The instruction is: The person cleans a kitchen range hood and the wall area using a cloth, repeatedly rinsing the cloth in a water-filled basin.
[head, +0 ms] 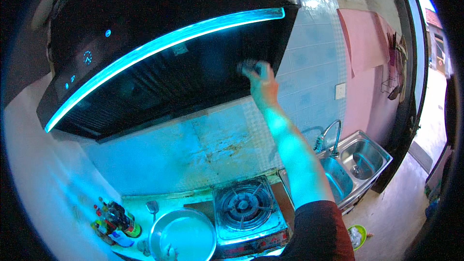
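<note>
My right hand (264, 83) reaches up to the underside of a black range hood (174, 61). Its fingers are curled around a small dark grey scrubber (246, 66), blurred and mostly covered by the fingers. That scrubber is at the right part of the hood's dark lower panel. A bright blue-white light strip (166, 45) runs along the hood's front edge, and lit control symbols (87, 58) show at left. My left hand is out of view. Below the hood stands a metal basin (188, 233) of pale liquid, with a small unclear lump in it near the front.
A gas stove (243, 204) sits right of the basin. Several bottles (121, 221) and a spatula (152, 208) are at left. A double steel sink (362, 156) with a faucet (339, 134) lies right of my arm. A green bin (357, 237) stands on the floor near the open doorway.
</note>
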`<state>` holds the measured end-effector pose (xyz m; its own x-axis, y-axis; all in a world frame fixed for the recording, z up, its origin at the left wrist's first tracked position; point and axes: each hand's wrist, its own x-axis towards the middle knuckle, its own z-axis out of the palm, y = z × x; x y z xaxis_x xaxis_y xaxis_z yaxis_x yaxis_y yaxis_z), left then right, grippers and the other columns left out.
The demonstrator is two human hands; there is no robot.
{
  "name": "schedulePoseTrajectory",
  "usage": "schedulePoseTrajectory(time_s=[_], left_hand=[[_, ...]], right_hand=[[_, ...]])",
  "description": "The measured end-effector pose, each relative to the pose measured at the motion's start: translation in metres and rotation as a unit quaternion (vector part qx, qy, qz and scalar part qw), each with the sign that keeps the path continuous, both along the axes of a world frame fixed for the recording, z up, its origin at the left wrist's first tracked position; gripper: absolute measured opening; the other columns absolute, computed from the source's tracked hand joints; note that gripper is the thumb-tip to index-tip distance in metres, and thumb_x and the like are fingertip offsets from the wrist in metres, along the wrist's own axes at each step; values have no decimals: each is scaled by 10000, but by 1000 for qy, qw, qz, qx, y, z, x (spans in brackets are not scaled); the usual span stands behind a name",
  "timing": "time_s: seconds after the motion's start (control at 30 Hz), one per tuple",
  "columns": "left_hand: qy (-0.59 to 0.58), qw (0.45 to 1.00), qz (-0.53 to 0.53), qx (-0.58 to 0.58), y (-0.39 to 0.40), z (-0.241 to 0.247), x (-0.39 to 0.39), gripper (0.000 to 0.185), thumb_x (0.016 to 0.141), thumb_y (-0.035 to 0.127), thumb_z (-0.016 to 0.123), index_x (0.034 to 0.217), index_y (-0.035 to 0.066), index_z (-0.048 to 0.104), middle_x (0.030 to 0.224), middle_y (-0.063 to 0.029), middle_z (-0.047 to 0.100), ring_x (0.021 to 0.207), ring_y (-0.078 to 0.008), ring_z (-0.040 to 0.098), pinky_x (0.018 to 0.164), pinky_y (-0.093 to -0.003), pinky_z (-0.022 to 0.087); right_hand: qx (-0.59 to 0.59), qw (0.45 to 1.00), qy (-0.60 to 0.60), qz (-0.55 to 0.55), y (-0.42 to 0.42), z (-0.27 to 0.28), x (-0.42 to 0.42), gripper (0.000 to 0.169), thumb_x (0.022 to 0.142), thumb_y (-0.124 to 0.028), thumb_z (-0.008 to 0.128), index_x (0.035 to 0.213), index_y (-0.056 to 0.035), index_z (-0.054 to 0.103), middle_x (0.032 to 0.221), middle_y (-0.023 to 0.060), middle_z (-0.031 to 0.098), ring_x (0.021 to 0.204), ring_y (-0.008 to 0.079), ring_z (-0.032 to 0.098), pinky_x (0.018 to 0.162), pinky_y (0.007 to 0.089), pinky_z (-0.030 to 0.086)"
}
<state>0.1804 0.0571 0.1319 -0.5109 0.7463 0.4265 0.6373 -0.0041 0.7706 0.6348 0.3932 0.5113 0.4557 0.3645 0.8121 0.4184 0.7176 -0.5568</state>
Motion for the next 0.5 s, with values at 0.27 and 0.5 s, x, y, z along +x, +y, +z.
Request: schedulePoseTrajectory(time_s=[0.27,0.5], left_hand=[[-118,991,-70,7,-20,19,10,323,836,144,567,1121,0,519,917,-96,599,683,-116,554,583,-219,464],[-136,988,-78,-10,2,29,34,325,837,140,565,1125,-1,513,897,-93,597,689,-124,560,604,-226,478]], right_hand=[[116,993,6,-4,6,-56,40,243,755,-2,595,960,-123,641,981,142,511,823,248,562,691,298,470],[310,944,99,47,-83,74,82,384,743,-106,671,1115,-120,578,1009,121,541,872,208,558,675,264,492]])
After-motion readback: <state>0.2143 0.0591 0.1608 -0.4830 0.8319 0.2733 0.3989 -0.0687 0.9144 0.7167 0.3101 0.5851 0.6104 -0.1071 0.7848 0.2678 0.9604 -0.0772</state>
